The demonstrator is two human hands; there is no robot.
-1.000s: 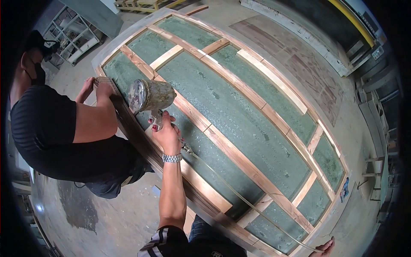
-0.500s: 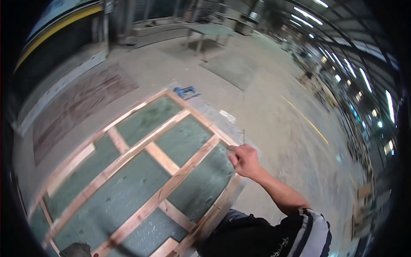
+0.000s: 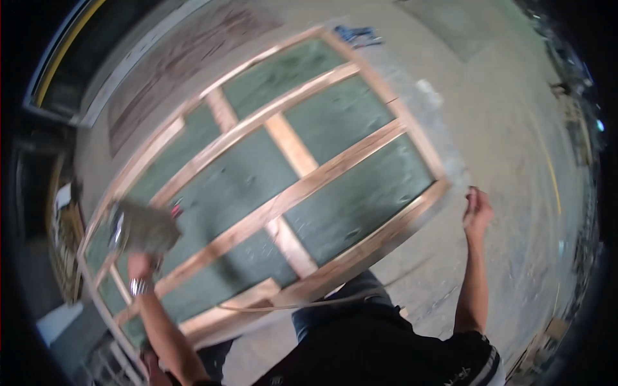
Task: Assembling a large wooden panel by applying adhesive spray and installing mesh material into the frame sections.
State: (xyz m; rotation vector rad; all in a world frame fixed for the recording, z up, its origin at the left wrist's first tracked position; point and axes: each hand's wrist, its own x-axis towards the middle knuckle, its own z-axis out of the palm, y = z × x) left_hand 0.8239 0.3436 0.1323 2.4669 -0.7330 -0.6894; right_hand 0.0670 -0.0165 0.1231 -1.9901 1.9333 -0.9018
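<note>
Well, my left hand (image 3: 142,262) clamps the spray gun (image 3: 147,230); tugging could snag its hose (image 3: 257,309) against the wooden frame (image 3: 360,249) edge; right hand (image 3: 477,211), can't tell.

Dusty grey floor (image 3: 508,128), faint yellow floor line (image 3: 556,193), reddish-brown floor patch (image 3: 187,71), dark yellow-edged structure (image 3: 90,64)

Wooden frame (image 3: 418,147): one; green panel (image 3: 360,199) within its outline: one; long inner battens (image 3: 309,184): two; cross-pieces (image 3: 291,143): three in the middle and right portions, the left portion too blurred to count; cup-topped spray gun (image 3: 147,229), left: one; hose (image 3: 257,309), near side: one; wristwatch (image 3: 140,287): one; blue item (image 3: 357,35), far edge: one; wearer's hands (image 3: 477,212): two.
</note>
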